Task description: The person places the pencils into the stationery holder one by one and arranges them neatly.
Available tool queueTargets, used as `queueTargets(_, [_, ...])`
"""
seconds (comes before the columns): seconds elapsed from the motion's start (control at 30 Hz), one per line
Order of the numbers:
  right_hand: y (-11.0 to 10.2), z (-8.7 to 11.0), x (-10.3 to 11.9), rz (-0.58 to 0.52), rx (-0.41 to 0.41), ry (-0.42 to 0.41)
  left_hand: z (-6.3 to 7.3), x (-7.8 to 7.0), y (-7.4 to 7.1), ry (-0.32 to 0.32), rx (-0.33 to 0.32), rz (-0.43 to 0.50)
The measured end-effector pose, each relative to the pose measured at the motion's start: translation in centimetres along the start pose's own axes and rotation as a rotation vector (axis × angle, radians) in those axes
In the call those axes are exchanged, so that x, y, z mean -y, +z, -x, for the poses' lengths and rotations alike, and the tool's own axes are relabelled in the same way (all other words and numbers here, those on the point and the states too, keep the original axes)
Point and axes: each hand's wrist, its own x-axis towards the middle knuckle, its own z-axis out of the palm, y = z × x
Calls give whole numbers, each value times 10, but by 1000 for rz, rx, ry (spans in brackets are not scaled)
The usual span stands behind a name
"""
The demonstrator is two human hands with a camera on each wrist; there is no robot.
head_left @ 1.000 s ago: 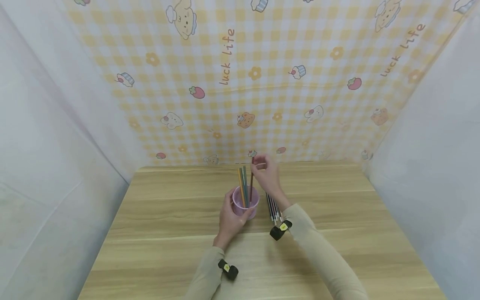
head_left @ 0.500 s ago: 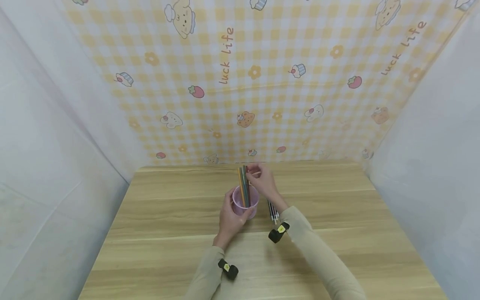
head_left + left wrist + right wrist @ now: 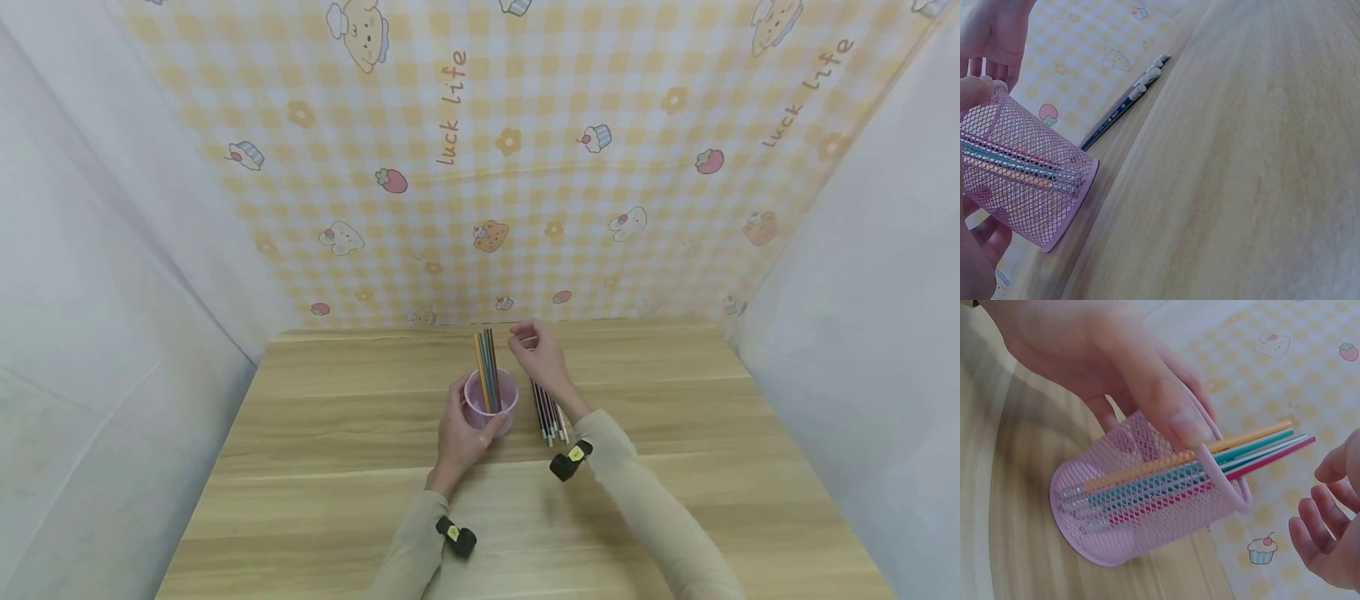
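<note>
The left hand grips a pink mesh cup, its thumb on the near side just by the rim and its other fingers curled round the side away from the right hand. The cup stands upright on the tabletop, its mouth facing up between the left thumb and fingers.

The right hand holds nothing; its fingers are loosely bent, with a gap between thumb and fingertips. Those fingertips are just beside the upper ends of the pencils in the cup, without touching them.

At least 4 pencils are in the cup: an orange pencil, a teal pencil, a pale pencil and a red pencil. They lean together, slightly away from the right fingers, and their tops rise well above the left thumb.

Below the right fingers, toward the person and beside the right wrist, several dark pencils with white ends lie close together on the tabletop; the right hand hides their far ends in the head view. Beyond the fingers of both hands hangs a yellow-and-white checked cloth. Each sleeve carries 1 black wrist camera.
</note>
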Motion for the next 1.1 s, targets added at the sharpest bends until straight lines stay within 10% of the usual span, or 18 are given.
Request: queueTargets(1.1, [-30,-8,-62,105,-43,155,1,1,0,-71,23,-5])
